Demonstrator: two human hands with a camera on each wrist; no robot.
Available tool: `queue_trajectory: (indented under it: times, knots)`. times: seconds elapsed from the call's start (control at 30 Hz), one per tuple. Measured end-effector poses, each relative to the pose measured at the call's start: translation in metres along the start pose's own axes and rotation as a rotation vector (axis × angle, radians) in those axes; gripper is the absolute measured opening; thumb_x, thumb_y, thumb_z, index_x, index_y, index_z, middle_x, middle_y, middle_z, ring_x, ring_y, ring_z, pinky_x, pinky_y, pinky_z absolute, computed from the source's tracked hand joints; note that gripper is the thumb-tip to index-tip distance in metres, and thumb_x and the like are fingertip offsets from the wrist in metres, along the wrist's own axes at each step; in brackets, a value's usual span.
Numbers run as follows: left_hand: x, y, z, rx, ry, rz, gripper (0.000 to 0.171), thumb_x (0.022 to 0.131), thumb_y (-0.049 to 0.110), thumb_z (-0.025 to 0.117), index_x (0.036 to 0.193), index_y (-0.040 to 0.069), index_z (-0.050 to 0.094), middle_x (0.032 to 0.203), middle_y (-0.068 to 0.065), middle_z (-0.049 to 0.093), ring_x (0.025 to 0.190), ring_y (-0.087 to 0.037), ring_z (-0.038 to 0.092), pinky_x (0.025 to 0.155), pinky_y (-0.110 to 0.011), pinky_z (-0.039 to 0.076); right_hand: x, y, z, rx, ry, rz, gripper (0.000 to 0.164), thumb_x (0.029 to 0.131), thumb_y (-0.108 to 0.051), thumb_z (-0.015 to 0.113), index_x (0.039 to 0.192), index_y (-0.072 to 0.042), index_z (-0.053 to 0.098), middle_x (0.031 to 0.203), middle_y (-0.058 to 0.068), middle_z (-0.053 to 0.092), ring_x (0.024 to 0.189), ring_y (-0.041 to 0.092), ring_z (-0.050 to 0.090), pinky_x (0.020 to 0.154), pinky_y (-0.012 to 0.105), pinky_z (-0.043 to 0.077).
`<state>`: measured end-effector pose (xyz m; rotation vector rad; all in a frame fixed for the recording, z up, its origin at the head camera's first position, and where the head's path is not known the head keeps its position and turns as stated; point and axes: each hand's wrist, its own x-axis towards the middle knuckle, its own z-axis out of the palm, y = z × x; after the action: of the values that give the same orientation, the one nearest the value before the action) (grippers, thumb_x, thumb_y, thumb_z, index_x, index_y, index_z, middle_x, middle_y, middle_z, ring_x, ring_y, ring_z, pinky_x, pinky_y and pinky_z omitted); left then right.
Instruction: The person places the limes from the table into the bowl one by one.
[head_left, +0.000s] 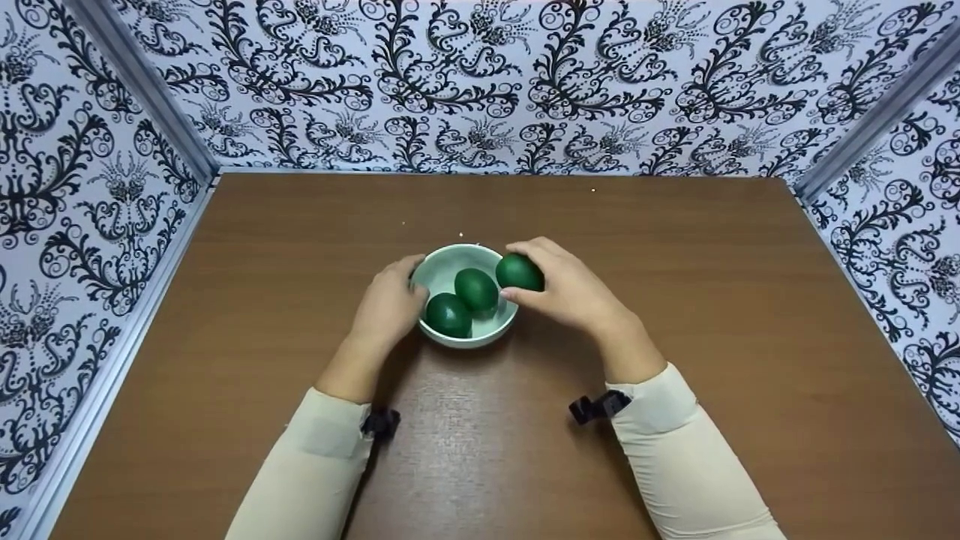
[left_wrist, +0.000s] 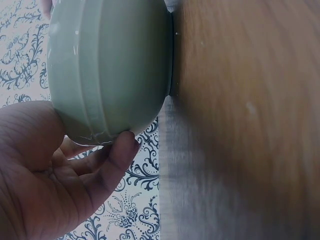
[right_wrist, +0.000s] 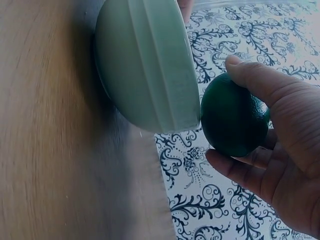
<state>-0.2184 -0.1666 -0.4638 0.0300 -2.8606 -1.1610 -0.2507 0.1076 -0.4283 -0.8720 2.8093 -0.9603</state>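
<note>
A pale green bowl [head_left: 465, 343] stands on the table with two glossy dark green egg-shaped objects inside, one at the near left [head_left: 448, 315] and one in the middle [head_left: 476, 289]. My left hand [head_left: 388, 304] grips the bowl's left side, its thumb over the rim and its fingertips against the outer wall in the left wrist view. With my right hand [head_left: 574, 289] I hold a third dark green egg-shaped object [right_wrist: 232, 117] between thumb and fingers. It is at the bowl's right rim, level with the rim and outside the wall in the right wrist view.
The brown wooden table [head_left: 712, 315] reaches back to a wall panel [head_left: 480, 82] with black scroll patterns. Similar panels stand at the left and right, joined by grey metal posts [head_left: 150, 90]. A black wrist camera mount [head_left: 600, 405] sits on the right sleeve.
</note>
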Motion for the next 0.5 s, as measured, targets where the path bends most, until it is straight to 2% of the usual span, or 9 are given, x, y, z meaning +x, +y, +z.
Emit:
queue_trajectory:
  times: [0.27,0.5]
  knots:
    - [0.000,0.000,0.000,-0.003,-0.009,-0.008,0.054,0.092,0.006,0.056,0.145,0.003,0.058,0.146,-0.020,0.061,0.137,-0.036,0.057,0.117,-0.050,0.044,-0.001,-0.008,0.008,-0.003,-0.009,-0.058,0.063,0.090,-0.040,0.080,0.143,-0.012,0.060,0.133,0.002,0.061,0.119,0.023,0.061,0.107,0.044,0.050]
    - [0.000,0.001,-0.001,-0.003,-0.015,-0.018,0.054,0.092,0.007,0.056,0.146,0.004,0.058,0.146,-0.019,0.061,0.137,-0.035,0.057,0.116,-0.050,0.044,-0.002,-0.014,0.013,-0.054,-0.019,-0.095,0.065,0.090,-0.043,0.079,0.142,-0.010,0.060,0.132,0.005,0.062,0.118,0.024,0.062,0.105,0.044,0.052]
